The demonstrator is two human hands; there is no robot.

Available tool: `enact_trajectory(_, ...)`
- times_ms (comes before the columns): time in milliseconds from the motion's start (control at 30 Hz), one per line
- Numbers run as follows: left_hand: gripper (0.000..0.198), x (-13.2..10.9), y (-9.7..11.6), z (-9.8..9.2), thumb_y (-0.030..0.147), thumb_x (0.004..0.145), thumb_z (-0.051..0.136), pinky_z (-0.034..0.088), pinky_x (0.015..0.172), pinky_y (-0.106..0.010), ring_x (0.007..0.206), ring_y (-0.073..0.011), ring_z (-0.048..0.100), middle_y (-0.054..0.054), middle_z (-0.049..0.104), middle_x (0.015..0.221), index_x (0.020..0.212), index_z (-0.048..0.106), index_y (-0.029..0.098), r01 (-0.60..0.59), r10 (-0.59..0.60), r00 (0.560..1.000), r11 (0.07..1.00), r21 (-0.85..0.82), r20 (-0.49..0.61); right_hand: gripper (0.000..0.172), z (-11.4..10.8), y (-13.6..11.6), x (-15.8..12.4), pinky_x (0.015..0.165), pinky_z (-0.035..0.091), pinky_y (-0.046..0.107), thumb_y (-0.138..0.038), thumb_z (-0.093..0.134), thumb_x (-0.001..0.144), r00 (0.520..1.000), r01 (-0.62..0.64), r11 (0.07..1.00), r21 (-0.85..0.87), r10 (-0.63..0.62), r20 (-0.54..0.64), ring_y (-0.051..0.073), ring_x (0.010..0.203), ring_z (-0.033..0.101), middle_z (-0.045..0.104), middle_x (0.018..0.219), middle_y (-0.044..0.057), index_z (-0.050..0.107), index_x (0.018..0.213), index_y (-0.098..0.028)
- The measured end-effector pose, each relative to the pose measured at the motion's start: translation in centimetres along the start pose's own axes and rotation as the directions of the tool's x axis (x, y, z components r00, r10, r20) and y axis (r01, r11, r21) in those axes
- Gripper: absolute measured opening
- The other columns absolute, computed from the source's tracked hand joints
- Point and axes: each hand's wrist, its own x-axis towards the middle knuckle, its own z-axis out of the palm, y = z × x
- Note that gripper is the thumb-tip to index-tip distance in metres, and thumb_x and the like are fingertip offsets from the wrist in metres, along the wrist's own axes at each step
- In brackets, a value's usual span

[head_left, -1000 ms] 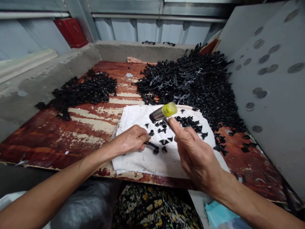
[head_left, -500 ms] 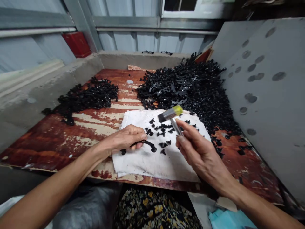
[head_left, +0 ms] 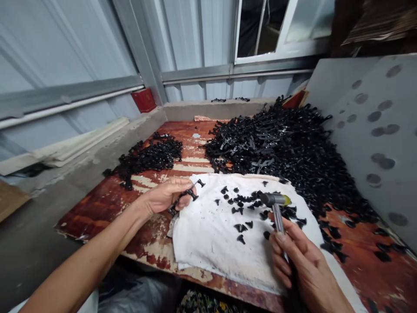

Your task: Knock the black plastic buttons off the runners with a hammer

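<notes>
Your right hand (head_left: 302, 265), nearest at lower right, is clenched around the metal handle of a small hammer (head_left: 278, 219), whose dark head with a yellow face sits over the cloth among scattered pieces. Your left hand (head_left: 164, 195) grasps a black plastic runner (head_left: 184, 198) between thumb and fingers at the left edge of the cloth, with one end projecting past the fingertips. Between your hands lies a crumpled white cloth (head_left: 228, 248), dotted with small black moulded pieces (head_left: 240, 228). The cloth rests on a red-brown board with peeling paint (head_left: 97, 217). Beyond it, a large heap of black plastic parts (head_left: 280, 148) spreads toward the right, and a smaller heap of black parts (head_left: 146, 158) lies to the left. Farthest off are a grey spotted panel (head_left: 365, 130) at right, a concrete ledge (head_left: 215, 108), and a ribbed metal wall (head_left: 195, 43) with a window (head_left: 260, 30) and a red box (head_left: 142, 100).
</notes>
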Motion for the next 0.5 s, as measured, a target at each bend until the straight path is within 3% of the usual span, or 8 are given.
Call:
enact_trajectory(67,0.041,0.8,1.5,-1.8,0.051,0.063,0.078,0.029,0.039,-0.020,0.039,-0.0076,0.039,0.005,0.047,0.045,0.077,0.064,0.014,-0.019,0.027,0.994,0.997,0.070,-0.109,0.049,0.3,-0.1,-0.2,0.034,0.031,0.013,-0.050,0.080,0.072,0.999,-0.001,1.000,0.000,0.001,-0.047,0.004,0.043,0.034,0.042,0.061,-0.008,0.058,0.107,-0.023)
enact_trajectory(133,0.033,1.7,3.7,-4.2,0.045,0.071,0.072,0.028,0.038,-0.021,0.040,-0.0087,0.040,0.004,0.049,0.048,0.082,0.063,0.015,-0.009,0.088,0.949,0.968,0.251,-0.304,0.050,0.5,-0.2,-0.4,0.035,0.030,0.013,-0.050,0.080,0.072,0.996,0.003,1.000,0.010,-0.002,-0.085,0.004,0.044,0.033,0.042,0.061,-0.008,0.059,0.107,-0.022)
enact_trajectory(167,0.028,2.2,5.0,-5.6,0.041,0.075,0.068,0.029,0.038,-0.021,0.041,-0.0091,0.042,0.003,0.052,0.049,0.081,0.062,0.014,0.014,0.169,0.884,0.922,0.386,-0.436,0.049,0.6,-0.2,-0.4,0.035,0.030,0.013,-0.050,0.080,0.071,0.996,0.002,1.000,0.017,-0.001,-0.094,0.003,0.044,0.033,0.041,0.060,-0.008,0.059,0.106,-0.022)
enact_trajectory(200,0.023,2.6,6.3,-7.0,0.037,0.078,0.064,0.032,0.041,-0.021,0.044,-0.0097,0.046,0.003,0.054,0.051,0.078,0.061,0.014,0.052,0.299,0.775,0.848,0.528,-0.557,0.048,0.7,-0.3,-0.5,0.035,0.029,0.013,-0.050,0.081,0.071,0.995,0.001,1.000,0.025,0.001,-0.102,0.003,0.044,0.033,0.041,0.060,-0.008,0.059,0.105,-0.022)
enact_trajectory(300,0.024,3.9,9.7,-10.6,0.035,0.081,0.060,0.032,0.049,-0.022,0.055,-0.0107,0.051,0.005,0.047,0.049,0.067,0.054,0.017,0.097,0.460,0.603,0.768,0.633,-0.651,0.047,0.9,-0.3,-0.5,0.035,0.028,0.013,-0.050,0.082,0.069,0.992,-0.005,0.998,0.058,0.013,-0.124,0.003,0.043,0.033,0.043,0.060,-0.008,0.060,0.100,-0.023)
enact_trajectory(367,0.020,5.0,10.6,-11.4,0.035,0.080,0.061,0.033,0.053,-0.027,0.065,-0.0151,0.054,0.003,0.045,0.049,0.067,0.053,0.022,0.104,0.559,0.515,0.712,0.695,-0.650,0.047,0.9,-0.3,-0.4,0.035,0.029,0.013,-0.050,0.083,0.068,0.989,-0.010,0.997,0.074,0.021,-0.143,0.003,0.043,0.033,0.045,0.061,-0.007,0.061,0.099,-0.023)
enact_trajectory(433,0.013,6.3,9.8,-10.4,0.032,0.080,0.059,0.038,0.062,-0.032,0.074,-0.0192,0.057,0.000,0.052,0.057,0.070,0.055,0.024,0.072,0.656,0.510,0.612,0.787,-0.557,0.046,0.9,-0.3,-0.4,0.035,0.029,0.013,-0.049,0.083,0.068,0.987,-0.016,0.997,0.078,0.028,-0.156,0.003,0.043,0.033,0.046,0.060,-0.007,0.061,0.099,-0.023)
enact_trajectory(500,0.008,7.7,7.8,-7.9,0.028,0.075,0.060,0.043,0.071,-0.034,0.075,-0.0191,0.057,-0.001,0.061,0.068,0.071,0.058,0.021,0.006,0.671,0.615,0.521,0.854,-0.414,0.046,0.9,-0.4,-0.3,0.035,0.030,0.013,-0.049,0.083,0.069,0.986,-0.027,0.997,0.075,0.039,-0.160,0.003,0.043,0.033,0.046,0.060,-0.007,0.061,0.100,-0.023)
